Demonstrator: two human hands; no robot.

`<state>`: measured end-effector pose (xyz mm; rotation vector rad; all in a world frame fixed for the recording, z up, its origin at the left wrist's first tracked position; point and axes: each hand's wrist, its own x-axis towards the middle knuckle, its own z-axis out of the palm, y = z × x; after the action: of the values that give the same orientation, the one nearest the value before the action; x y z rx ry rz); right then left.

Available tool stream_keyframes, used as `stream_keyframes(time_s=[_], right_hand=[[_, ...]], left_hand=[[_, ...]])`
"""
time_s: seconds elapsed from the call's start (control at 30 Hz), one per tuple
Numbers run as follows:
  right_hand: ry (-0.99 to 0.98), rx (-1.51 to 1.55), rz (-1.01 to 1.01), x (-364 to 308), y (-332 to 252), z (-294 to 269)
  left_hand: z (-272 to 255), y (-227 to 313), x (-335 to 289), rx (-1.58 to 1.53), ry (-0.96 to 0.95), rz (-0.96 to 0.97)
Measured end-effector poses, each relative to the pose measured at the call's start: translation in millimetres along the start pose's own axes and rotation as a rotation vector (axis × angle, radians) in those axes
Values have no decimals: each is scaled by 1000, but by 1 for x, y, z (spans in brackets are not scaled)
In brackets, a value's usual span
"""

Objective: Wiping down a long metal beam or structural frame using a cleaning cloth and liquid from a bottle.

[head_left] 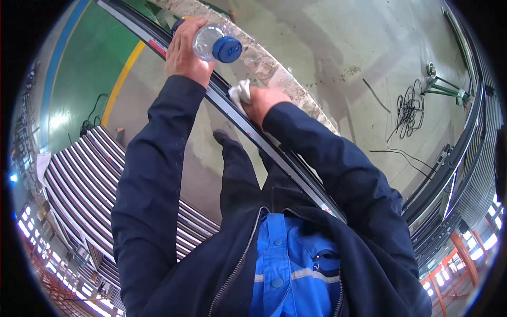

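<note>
My left hand (pixel 188 52) is wrapped round a clear plastic bottle (pixel 205 42) with a blue cap (pixel 227 49), tilted over the far part of a long dark metal profile (pixel 269 150). Part of the bottle hides behind the fingers. To the right and nearer, my right hand (pixel 262 103) grips a crumpled white cloth (pixel 241 94) against the profile. The profile runs slantwise from the far left to near my waist. Beneath it, at the far side, lies a worn, stained support board (pixel 264 62).
Many striped long profiles (pixel 100 174) lie stacked at the left. A tangle of black cable (pixel 410 112) rests on the floor to the right, near a green metal stand (pixel 446 90). More dark profiles (pixel 443 179) line the right edge. A yellow line (pixel 121 79) crosses the floor.
</note>
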<state>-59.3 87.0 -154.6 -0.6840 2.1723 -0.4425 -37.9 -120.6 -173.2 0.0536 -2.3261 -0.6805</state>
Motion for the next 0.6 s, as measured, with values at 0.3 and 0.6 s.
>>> stream_keyframes(time_s=[0.3, 0.6], right_hand=[[-84, 14, -35, -55, 51, 15], [159, 6, -153, 7, 4, -12]], left_hand=[[-3, 7, 1, -11, 16, -11], [-1, 8, 0, -23, 36, -20]])
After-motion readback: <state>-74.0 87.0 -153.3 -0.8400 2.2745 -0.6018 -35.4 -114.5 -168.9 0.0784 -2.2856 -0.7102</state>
